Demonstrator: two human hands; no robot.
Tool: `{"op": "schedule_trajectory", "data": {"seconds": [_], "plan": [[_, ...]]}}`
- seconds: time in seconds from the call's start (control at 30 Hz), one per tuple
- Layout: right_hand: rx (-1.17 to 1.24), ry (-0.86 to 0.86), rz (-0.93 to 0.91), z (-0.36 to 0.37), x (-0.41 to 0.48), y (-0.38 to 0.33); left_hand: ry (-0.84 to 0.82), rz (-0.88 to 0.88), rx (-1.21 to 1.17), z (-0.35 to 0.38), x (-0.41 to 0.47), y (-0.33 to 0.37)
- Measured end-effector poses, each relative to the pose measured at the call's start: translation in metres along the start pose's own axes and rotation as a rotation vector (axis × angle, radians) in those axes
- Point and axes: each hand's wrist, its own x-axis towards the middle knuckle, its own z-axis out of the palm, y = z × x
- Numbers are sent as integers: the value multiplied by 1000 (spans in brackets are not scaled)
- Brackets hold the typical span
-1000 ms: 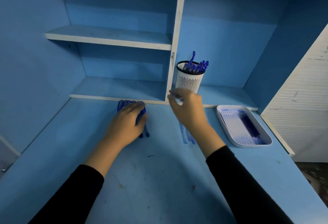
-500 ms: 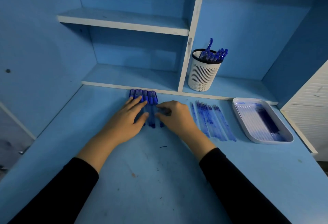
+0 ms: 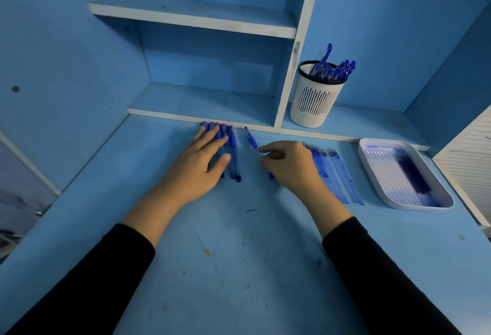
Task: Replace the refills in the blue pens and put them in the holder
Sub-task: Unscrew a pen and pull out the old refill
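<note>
Blue plastic pens (image 3: 233, 156) lie side by side in a short row on the blue-painted table (image 3: 239, 268), their tops near the edge of the low shelf (image 3: 212, 101). Your left hand (image 3: 198, 168) rests flat on that row, its fingers (image 3: 212, 138) straight and slightly spread across the barrels. A single blue pen (image 3: 250, 139) lies just right of the row, apart from it. Your right hand (image 3: 291, 166) grips it, fingers (image 3: 268, 155) curled and pinching its barrel. Thin translucent blue refills (image 3: 334, 175) are lined up just beside that hand, on its right. Farther right sits a white rectangular tray (image 3: 417, 206) with dark blue refills (image 3: 411, 172) inside. On the low shelf's right compartment stands a white slotted holder (image 3: 314, 101), upright, with finished blue pens (image 3: 329, 70) sticking out.
</note>
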Motion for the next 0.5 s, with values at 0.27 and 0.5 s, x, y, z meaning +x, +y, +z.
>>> {"op": "schedule_trajectory", "data": {"seconds": [0.27, 0.5], "plan": [[769, -39, 147, -8, -45, -5, 217, -33, -488, 5, -9, 45], [882, 15, 82, -1, -80, -7, 182, -107, -944, 7, -23, 85]]}}
